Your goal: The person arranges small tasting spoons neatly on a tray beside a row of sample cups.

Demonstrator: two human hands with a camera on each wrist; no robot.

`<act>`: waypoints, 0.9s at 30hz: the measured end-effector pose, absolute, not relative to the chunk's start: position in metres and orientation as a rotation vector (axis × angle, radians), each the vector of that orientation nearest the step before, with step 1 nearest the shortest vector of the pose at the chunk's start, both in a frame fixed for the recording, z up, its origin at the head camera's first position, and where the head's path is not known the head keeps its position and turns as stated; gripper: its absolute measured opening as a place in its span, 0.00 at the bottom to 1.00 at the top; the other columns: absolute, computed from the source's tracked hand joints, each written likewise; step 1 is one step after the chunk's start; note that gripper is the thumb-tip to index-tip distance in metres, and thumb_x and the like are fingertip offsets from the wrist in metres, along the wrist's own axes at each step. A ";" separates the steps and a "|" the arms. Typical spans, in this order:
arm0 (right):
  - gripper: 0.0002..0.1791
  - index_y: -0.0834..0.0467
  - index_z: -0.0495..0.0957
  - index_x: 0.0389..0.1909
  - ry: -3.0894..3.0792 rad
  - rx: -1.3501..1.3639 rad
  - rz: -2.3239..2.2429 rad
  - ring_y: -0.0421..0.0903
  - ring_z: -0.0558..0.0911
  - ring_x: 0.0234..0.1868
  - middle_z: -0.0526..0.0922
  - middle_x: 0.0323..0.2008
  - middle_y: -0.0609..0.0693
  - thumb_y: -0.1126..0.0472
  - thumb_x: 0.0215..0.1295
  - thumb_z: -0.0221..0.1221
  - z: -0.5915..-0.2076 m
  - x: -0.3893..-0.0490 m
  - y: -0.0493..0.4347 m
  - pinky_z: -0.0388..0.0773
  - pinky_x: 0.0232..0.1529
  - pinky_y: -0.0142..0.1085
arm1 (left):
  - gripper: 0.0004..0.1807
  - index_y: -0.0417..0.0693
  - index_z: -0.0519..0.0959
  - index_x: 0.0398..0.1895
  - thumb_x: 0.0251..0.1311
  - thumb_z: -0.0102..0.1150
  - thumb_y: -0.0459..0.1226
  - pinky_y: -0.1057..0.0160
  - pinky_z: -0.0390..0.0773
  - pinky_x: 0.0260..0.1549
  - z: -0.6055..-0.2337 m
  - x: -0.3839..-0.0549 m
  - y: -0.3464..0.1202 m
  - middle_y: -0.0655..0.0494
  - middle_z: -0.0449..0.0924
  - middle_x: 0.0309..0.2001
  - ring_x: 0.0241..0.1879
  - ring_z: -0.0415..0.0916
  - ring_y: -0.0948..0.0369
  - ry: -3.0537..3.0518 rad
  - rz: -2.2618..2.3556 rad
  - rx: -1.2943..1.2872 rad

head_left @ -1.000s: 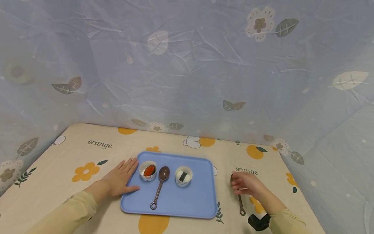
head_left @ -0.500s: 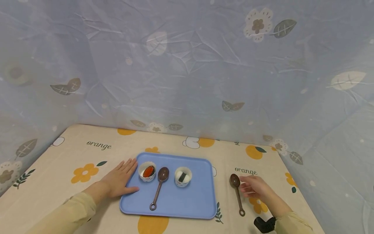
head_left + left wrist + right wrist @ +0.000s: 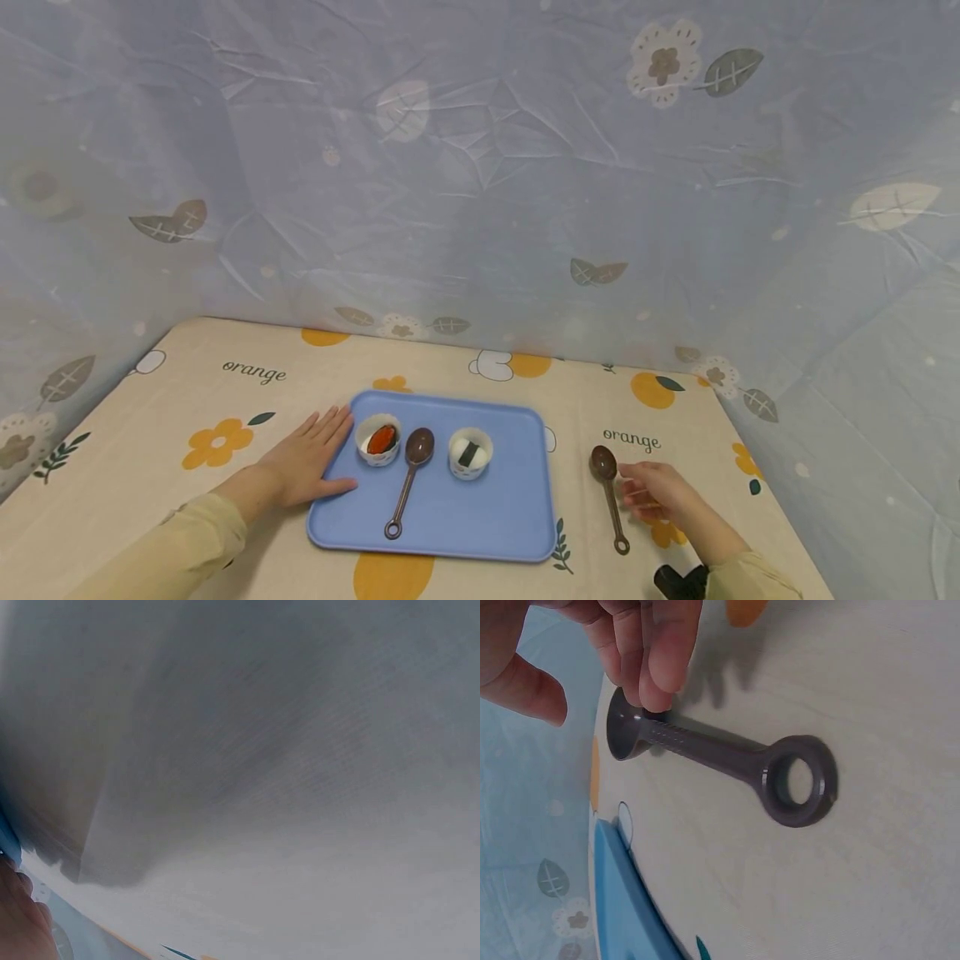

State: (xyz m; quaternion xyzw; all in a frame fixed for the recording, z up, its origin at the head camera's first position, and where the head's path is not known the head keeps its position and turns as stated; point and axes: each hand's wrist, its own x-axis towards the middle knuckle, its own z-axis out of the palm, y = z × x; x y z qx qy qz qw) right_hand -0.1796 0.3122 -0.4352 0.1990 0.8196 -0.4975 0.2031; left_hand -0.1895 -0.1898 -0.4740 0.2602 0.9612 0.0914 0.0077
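A brown spoon (image 3: 603, 463) lies on the tablecloth to the right of the blue tray; its ringed handle (image 3: 720, 759) shows large in the right wrist view. Just right of its bowl hovers my right hand (image 3: 657, 493), fingers loosely bent and holding nothing. My left hand (image 3: 309, 460) lies flat with spread fingers at the left edge of the blue tray (image 3: 480, 525). On the tray a second brown spoon (image 3: 408, 479) lies between two small white cups. The left cup (image 3: 367, 433) contains an orange-and-dark piece, the right cup (image 3: 467, 472) a white piece with a dark band.
A cream tablecloth (image 3: 247, 400) with orange and flower prints covers the table. Pale blue patterned fabric (image 3: 480, 208) hangs behind it and along the sides. A black device (image 3: 681, 582) sits at the right wrist. Mostly bare cloth fills the left wrist view.
My right hand has drawn back to the right from over the loose spoon, uncovering its bowl. The left hand and the tray have stayed in place.
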 end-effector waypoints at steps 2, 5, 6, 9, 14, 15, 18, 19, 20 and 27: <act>0.19 0.68 0.72 0.43 2.294 0.538 -1.385 0.39 0.78 0.23 0.79 0.24 0.47 0.54 0.65 0.52 -0.439 -0.179 0.313 0.77 0.26 0.30 | 0.52 0.29 0.56 0.67 0.53 0.50 0.64 0.41 0.52 0.67 -0.475 -0.190 -0.190 0.34 0.52 0.70 0.69 0.51 0.40 3.009 0.265 0.812; 0.17 0.66 0.73 0.40 2.286 0.538 -1.393 0.39 0.78 0.22 0.79 0.22 0.47 0.54 0.65 0.52 -0.443 -0.178 0.313 0.77 0.25 0.30 | 0.52 0.29 0.56 0.66 0.53 0.50 0.64 0.42 0.52 0.67 -0.478 -0.191 -0.191 0.34 0.53 0.70 0.69 0.51 0.40 3.022 0.265 0.813; 0.16 0.66 0.73 0.40 2.281 0.541 -1.399 0.38 0.78 0.21 0.79 0.22 0.47 0.55 0.65 0.52 -0.445 -0.178 0.313 0.77 0.24 0.30 | 0.52 0.29 0.56 0.66 0.53 0.51 0.64 0.42 0.52 0.67 -0.479 -0.191 -0.191 0.34 0.53 0.70 0.69 0.52 0.40 3.027 0.267 0.816; 0.16 0.66 0.74 0.39 2.269 0.556 -1.402 0.38 0.78 0.21 0.79 0.21 0.47 0.55 0.64 0.53 -0.449 -0.177 0.313 0.78 0.24 0.30 | 0.52 0.29 0.56 0.66 0.53 0.51 0.64 0.43 0.50 0.68 -0.478 -0.191 -0.191 0.34 0.53 0.70 0.69 0.51 0.40 3.024 0.270 0.813; 0.16 0.65 0.74 0.40 2.277 0.580 -1.375 0.38 0.78 0.21 0.78 0.22 0.47 0.55 0.63 0.55 -0.454 -0.178 0.313 0.78 0.24 0.30 | 0.51 0.29 0.56 0.67 0.54 0.50 0.64 0.42 0.50 0.68 -0.472 -0.189 -0.189 0.34 0.52 0.70 0.70 0.51 0.40 3.007 0.240 0.806; 0.16 0.65 0.74 0.40 2.281 0.584 -1.365 0.38 0.78 0.21 0.78 0.23 0.48 0.55 0.63 0.55 -0.455 -0.178 0.313 0.78 0.25 0.30 | 0.51 0.29 0.56 0.67 0.54 0.49 0.64 0.41 0.51 0.67 -0.470 -0.189 -0.189 0.34 0.53 0.70 0.70 0.51 0.40 3.005 0.225 0.807; 0.16 0.65 0.74 0.40 2.291 0.588 -1.341 0.39 0.78 0.21 0.78 0.24 0.48 0.54 0.62 0.56 -0.455 -0.179 0.312 0.78 0.25 0.30 | 0.52 0.29 0.56 0.67 0.54 0.50 0.64 0.41 0.52 0.67 -0.470 -0.189 -0.188 0.34 0.52 0.70 0.70 0.51 0.40 3.005 0.224 0.804; 0.16 0.65 0.74 0.39 2.295 0.591 -1.334 0.39 0.77 0.21 0.78 0.24 0.49 0.55 0.62 0.56 -0.455 -0.179 0.312 0.78 0.24 0.30 | 0.52 0.29 0.56 0.67 0.54 0.50 0.64 0.41 0.52 0.67 -0.470 -0.189 -0.188 0.34 0.52 0.70 0.70 0.51 0.40 3.003 0.227 0.802; 0.16 0.65 0.74 0.39 2.300 0.590 -1.328 0.39 0.77 0.21 0.78 0.24 0.49 0.55 0.61 0.57 -0.455 -0.179 0.311 0.78 0.24 0.30 | 0.52 0.29 0.56 0.67 0.54 0.49 0.64 0.41 0.52 0.67 -0.470 -0.189 -0.188 0.34 0.52 0.70 0.70 0.51 0.40 3.002 0.227 0.801; 0.13 0.67 0.77 0.37 2.337 0.564 -1.290 0.38 0.76 0.20 0.77 0.21 0.48 0.59 0.61 0.57 -0.455 -0.179 0.306 0.78 0.23 0.29 | 0.52 0.29 0.56 0.67 0.54 0.50 0.64 0.41 0.52 0.67 -0.475 -0.190 -0.190 0.34 0.53 0.70 0.70 0.51 0.40 3.013 0.219 0.800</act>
